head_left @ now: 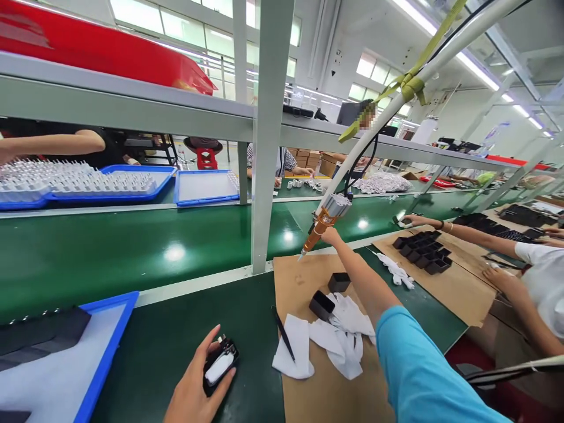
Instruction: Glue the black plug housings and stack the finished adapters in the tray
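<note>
The person's left hand (194, 383) lies low on the green mat (176, 341) and grips a small black housing (220, 363) with a white insert, the thumb along its near side and the fingers round its far edge. The housing rests on the mat, just right of a blue tray (108, 346) that holds dark parts on a white liner.

The right arm, in a blue sleeve, stretches forward over a cardboard sheet (299, 282). The right hand (331, 236) is closed on the orange barrel of a hanging screwdriver (324, 222), which tilts with its tip down and to the left, above the sheet's far edge (its white hose and black cable run up to the right, tied with a yellow strap).

On the cardboard lie two small black boxes (338, 282), a heap of white cloths (343, 338) and a black pen (284, 335) that rests across one cloth.

To the right, a co-worker's hand (412, 221) reaches onto the green conveyor belt (132, 247), beside a cluster of black parts (423, 249) on another cardboard sheet. Across the belt, blue trays (167, 176) hold rows of white pieces, and a white post (268, 135) stands between.
</note>
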Demonstrator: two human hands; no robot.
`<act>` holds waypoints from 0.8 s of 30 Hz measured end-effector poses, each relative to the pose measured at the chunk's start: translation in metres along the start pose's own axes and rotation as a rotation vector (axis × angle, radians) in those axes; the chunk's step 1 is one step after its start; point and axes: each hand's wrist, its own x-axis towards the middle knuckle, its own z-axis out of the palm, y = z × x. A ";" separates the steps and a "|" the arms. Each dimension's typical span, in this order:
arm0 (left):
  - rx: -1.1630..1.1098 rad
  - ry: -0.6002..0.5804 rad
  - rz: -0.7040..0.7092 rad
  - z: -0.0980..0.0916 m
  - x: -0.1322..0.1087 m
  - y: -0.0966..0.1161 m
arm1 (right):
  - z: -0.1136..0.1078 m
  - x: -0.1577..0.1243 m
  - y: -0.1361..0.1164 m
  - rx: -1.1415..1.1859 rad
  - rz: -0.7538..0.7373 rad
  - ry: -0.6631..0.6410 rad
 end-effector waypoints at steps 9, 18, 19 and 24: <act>0.239 0.183 -0.087 -0.031 0.010 0.002 | -0.054 -0.192 0.002 0.351 0.024 -0.075; 0.409 0.349 0.293 -0.035 -0.014 0.033 | 0.031 -0.335 -0.123 0.511 -0.231 -0.448; 0.374 0.344 0.319 -0.034 -0.023 0.039 | 0.042 -0.341 -0.131 0.462 -0.240 -0.412; 0.133 0.097 0.262 -0.017 -0.071 0.050 | 0.059 -0.356 -0.140 0.530 -0.254 -0.405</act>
